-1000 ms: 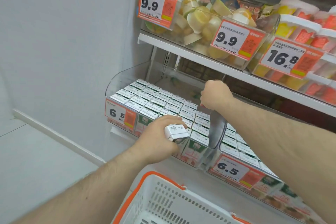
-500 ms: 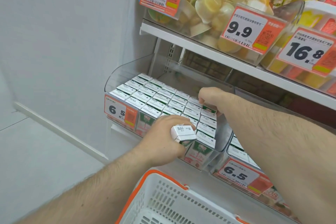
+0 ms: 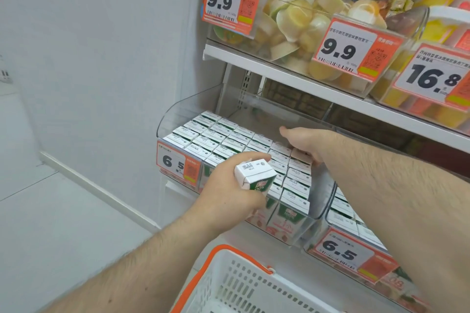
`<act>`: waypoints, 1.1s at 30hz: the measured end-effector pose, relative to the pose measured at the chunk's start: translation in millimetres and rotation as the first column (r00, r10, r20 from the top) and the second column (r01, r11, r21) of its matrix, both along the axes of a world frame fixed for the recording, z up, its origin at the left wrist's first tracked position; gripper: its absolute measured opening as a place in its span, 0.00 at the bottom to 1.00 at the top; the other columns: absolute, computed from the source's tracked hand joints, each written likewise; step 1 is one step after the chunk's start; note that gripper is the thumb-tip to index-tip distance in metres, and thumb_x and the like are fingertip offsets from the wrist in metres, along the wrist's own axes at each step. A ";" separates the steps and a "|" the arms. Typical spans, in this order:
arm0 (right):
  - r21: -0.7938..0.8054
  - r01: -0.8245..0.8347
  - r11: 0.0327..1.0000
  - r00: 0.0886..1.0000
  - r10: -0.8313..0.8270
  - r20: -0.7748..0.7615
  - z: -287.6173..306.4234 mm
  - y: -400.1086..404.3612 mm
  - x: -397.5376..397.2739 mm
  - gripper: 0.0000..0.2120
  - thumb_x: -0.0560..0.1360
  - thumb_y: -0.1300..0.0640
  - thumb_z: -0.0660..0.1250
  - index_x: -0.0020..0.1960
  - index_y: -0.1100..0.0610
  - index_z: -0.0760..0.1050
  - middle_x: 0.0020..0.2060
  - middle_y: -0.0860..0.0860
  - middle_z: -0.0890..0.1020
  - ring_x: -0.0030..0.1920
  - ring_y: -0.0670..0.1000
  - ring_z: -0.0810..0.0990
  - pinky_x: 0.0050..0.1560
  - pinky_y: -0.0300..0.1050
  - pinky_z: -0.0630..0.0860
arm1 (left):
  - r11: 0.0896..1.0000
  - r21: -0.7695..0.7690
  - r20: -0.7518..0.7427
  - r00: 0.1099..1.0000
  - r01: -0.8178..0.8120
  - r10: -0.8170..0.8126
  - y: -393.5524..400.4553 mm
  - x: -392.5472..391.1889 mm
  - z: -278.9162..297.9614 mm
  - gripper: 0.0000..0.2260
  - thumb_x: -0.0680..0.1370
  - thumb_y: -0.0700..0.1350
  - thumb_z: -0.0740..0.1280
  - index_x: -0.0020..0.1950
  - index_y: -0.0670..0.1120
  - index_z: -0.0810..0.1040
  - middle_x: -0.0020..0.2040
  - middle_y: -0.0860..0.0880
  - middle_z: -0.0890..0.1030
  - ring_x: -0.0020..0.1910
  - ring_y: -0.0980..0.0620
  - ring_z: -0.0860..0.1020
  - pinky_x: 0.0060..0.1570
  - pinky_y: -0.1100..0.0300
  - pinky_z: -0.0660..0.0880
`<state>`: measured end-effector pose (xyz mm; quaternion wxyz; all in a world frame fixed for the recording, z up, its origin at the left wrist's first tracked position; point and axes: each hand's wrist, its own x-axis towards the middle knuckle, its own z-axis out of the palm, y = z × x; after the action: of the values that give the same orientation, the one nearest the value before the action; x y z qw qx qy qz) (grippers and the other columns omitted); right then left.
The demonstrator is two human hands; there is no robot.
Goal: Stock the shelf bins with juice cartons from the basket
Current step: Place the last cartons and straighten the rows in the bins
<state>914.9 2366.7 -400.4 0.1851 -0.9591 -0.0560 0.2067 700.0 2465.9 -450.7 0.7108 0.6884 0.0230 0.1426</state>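
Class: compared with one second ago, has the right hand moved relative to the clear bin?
Yes. The right hand has come down from above the clear bin onto its back-row cartons.

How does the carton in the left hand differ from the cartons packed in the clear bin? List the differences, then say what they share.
1. The carton in the left hand is tilted; the cartons in the bin stand upright.
2. The held carton is alone, above the bin's front edge; the binned cartons sit tightly in rows.
3. The left hand grips the held one; the right hand touches the binned ones near the back.

Shared: white tops, green-and-white sides.
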 end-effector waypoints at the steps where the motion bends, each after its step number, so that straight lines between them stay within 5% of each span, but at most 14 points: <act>1: -0.031 -0.037 0.999 0.997 0.039 0.064 4.1 -1.3 -2.0 0.32 0.81 0.36 0.43 0.79 0.54 0.56 0.77 0.54 0.62 0.74 0.58 0.63 0.74 0.54 0.59 | 1.000 0.003 -0.001 1.000 0.009 -0.009 0.8 -1.5 1.4 0.30 0.67 0.24 0.67 0.57 0.55 0.78 0.47 0.55 0.79 0.35 0.63 0.79 0.31 0.66 0.75; 4: -0.055 -0.134 0.989 0.950 0.144 0.277 22.5 -4.9 -14.7 0.30 0.83 0.41 0.45 0.76 0.60 0.62 0.76 0.57 0.64 0.74 0.58 0.63 0.71 0.48 0.60 | 1.000 -0.015 -0.030 0.999 0.024 -0.025 2.0 -4.1 2.2 0.29 0.69 0.26 0.69 0.58 0.57 0.72 0.50 0.55 0.78 0.40 0.57 0.81 0.33 0.65 0.75; 7: 0.210 -0.231 0.950 0.895 0.122 0.430 33.3 -12.2 -42.0 0.18 0.81 0.48 0.56 0.54 0.56 0.81 0.55 0.57 0.83 0.54 0.55 0.80 0.55 0.48 0.74 | 1.000 0.007 -0.045 0.999 0.012 -0.011 2.8 -5.7 2.7 0.27 0.71 0.30 0.72 0.58 0.57 0.68 0.50 0.53 0.79 0.39 0.58 0.82 0.30 0.66 0.74; 10: 0.395 -0.392 0.831 0.863 0.184 0.470 34.2 -26.3 -87.1 0.11 0.76 0.60 0.63 0.44 0.49 0.83 0.43 0.47 0.85 0.47 0.49 0.83 0.53 0.49 0.78 | 0.999 0.052 -0.013 1.000 0.005 -0.004 4.2 -6.0 2.2 0.30 0.70 0.31 0.74 0.60 0.58 0.67 0.50 0.51 0.82 0.41 0.61 0.82 0.34 0.67 0.76; 12: 0.368 -0.519 0.771 0.808 0.303 0.505 34.8 -36.4 -121.3 0.14 0.71 0.64 0.65 0.48 0.47 0.82 0.44 0.42 0.82 0.46 0.47 0.81 0.50 0.46 0.78 | 0.997 0.081 0.018 1.000 0.008 -0.009 3.9 -6.3 1.5 0.33 0.69 0.31 0.75 0.63 0.59 0.66 0.49 0.53 0.84 0.44 0.58 0.83 0.38 0.65 0.77; 16: 0.128 -0.693 0.710 0.645 0.530 0.550 30.6 -44.8 -161.5 0.30 0.64 0.51 0.68 0.67 0.40 0.71 0.59 0.39 0.69 0.49 0.39 0.74 0.46 0.31 0.70 | 0.987 0.159 0.081 0.997 0.007 -0.021 4.5 -5.7 -2.2 0.40 0.68 0.31 0.75 0.66 0.65 0.63 0.48 0.54 0.84 0.47 0.53 0.83 0.44 0.57 0.79; 21: 0.003 -0.756 0.654 0.504 0.580 0.640 16.4 -37.5 -159.9 0.20 0.70 0.49 0.69 0.61 0.50 0.76 0.56 0.44 0.74 0.56 0.42 0.73 0.58 0.39 0.71 | 0.969 0.242 0.095 0.995 -0.058 0.036 7.0 -5.8 -3.0 0.42 0.69 0.38 0.75 0.73 0.63 0.58 0.53 0.58 0.81 0.52 0.56 0.81 0.55 0.52 0.78; 23: 0.012 -0.690 0.724 0.522 0.485 0.702 21.0 -31.0 -146.7 0.17 0.73 0.52 0.70 0.60 0.53 0.73 0.54 0.45 0.75 0.52 0.45 0.73 0.55 0.44 0.72 | 0.913 0.341 0.097 0.975 -0.223 0.201 14.7 -1.2 -1.4 0.42 0.71 0.46 0.75 0.77 0.58 0.54 0.64 0.63 0.75 0.63 0.60 0.74 0.64 0.54 0.71; 26: 0.030 -0.597 0.801 0.536 0.371 0.758 30.8 -7.6 -114.3 0.18 0.76 0.55 0.69 0.64 0.53 0.69 0.54 0.46 0.76 0.53 0.49 0.74 0.55 0.47 0.72 | 0.657 0.582 0.078 0.837 -0.480 0.542 37.8 11.8 -5.2 0.41 0.71 0.56 0.72 0.78 0.51 0.55 0.75 0.53 0.63 0.75 0.50 0.57 0.73 0.47 0.57; 30: -0.033 -0.504 0.863 0.558 0.355 0.750 25.2 41.6 -53.3 0.20 0.78 0.55 0.66 0.69 0.54 0.67 0.60 0.55 0.78 0.59 0.58 0.75 0.59 0.51 0.71 | 0.550 0.754 -0.048 0.806 -0.358 0.590 53.1 29.9 -20.7 0.41 0.74 0.65 0.62 0.79 0.51 0.46 0.80 0.51 0.42 0.77 0.48 0.36 0.75 0.44 0.41; 33: -0.072 -0.423 0.903 0.633 0.351 0.690 15.2 84.3 -7.2 0.21 0.80 0.55 0.63 0.72 0.57 0.67 0.65 0.58 0.77 0.63 0.59 0.75 0.61 0.47 0.72 | 0.496 0.821 -0.080 0.801 -0.285 0.593 54.5 38.6 -31.3 0.37 0.76 0.67 0.56 0.79 0.52 0.47 0.80 0.50 0.39 0.76 0.46 0.32 0.75 0.44 0.38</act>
<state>907.7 2451.1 -385.3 0.1482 -0.9212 -0.3347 -0.1322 738.6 2520.4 -482.0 0.2642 0.9076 0.2642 0.1915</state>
